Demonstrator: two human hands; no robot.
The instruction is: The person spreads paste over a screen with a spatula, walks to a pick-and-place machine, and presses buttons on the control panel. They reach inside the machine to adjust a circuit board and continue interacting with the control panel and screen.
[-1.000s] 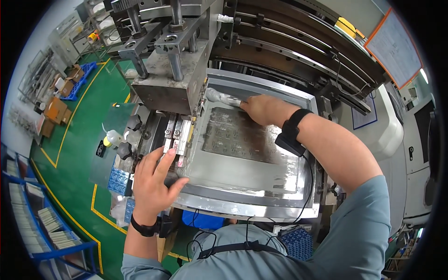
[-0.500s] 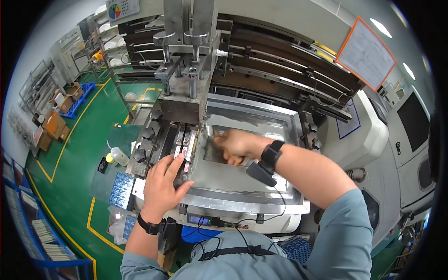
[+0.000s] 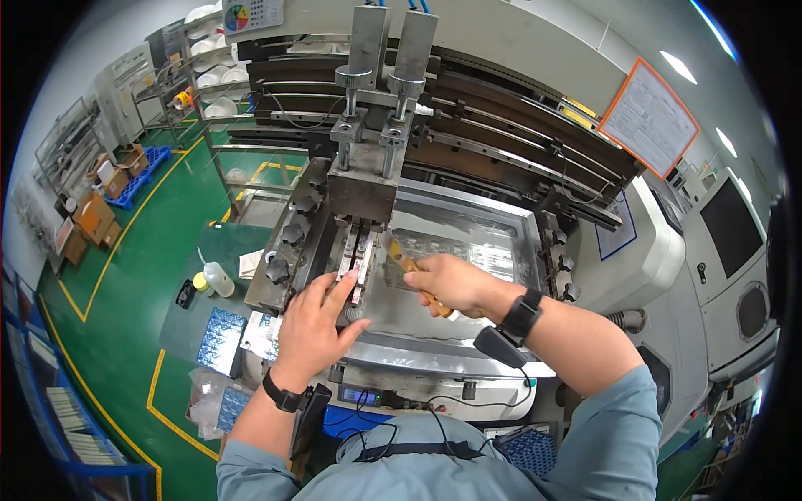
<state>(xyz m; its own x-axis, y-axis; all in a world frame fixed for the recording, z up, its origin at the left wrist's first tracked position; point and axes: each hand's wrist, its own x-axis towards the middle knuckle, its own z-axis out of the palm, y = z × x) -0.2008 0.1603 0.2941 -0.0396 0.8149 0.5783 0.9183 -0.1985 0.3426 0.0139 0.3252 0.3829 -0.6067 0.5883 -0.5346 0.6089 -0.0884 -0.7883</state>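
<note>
We see the screen-printing frame (image 3: pixel 451 357) right of centre; left of it, the left hand (image 3: pixel 313 330), fingers apart, at the squeegee holder (image 3: pixel 357 265). Mid-frame, the right hand's (image 3: pixel 451 284) fingers clamp a yellow-handled scraper (image 3: pixel 403 260); we judge scraping underway, the next stroke calling for steady blade control.

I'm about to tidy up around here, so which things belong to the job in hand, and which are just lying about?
Seemingly in use:
wooden-handled scraper, gripped by the right hand
metal holder, at the left hand
framed screen, below the scraper

Apparently lying about:
squeeze bottle
yellow-lidded jar
blue patterned sheet
cardboard boxes
</note>
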